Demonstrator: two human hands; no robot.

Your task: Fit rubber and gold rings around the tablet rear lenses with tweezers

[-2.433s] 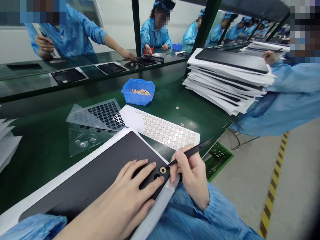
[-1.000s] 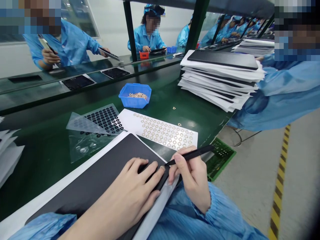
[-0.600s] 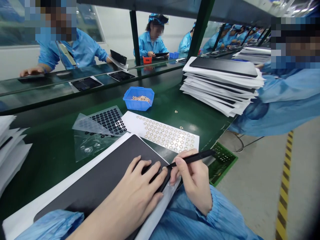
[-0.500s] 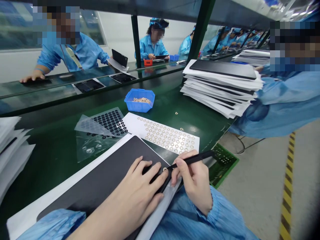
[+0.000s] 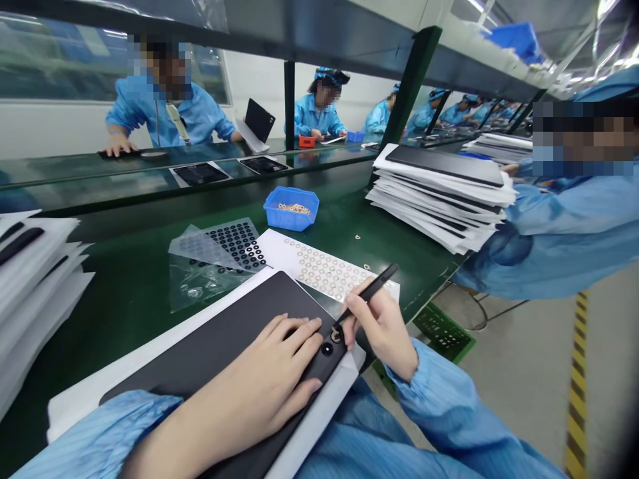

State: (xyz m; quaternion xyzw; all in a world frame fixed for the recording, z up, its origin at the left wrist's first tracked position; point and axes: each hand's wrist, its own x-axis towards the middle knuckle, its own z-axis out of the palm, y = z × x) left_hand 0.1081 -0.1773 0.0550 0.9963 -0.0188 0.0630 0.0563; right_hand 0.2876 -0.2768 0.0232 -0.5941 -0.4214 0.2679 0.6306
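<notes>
Ring (image 5: 336, 335) at blk tool (image 5: 374, 287) tip, nr R grip (image 5: 380, 324).

No letters, numbers or brand names legible in head view. Only sign-like marking: yellow-and-black diagonally striped strip (image 5: 578, 386) on smooth grey floor (image 5: 524, 359), right side of view; carries no readable wording. Slim black pointed hand tool (image 5: 368, 291): any print on shaft too small to read. Large flat matte-black rectangular panel (image 5: 214, 339), open blue plastic bin (image 5: 291, 218): nothing readable on visible faces.
</notes>
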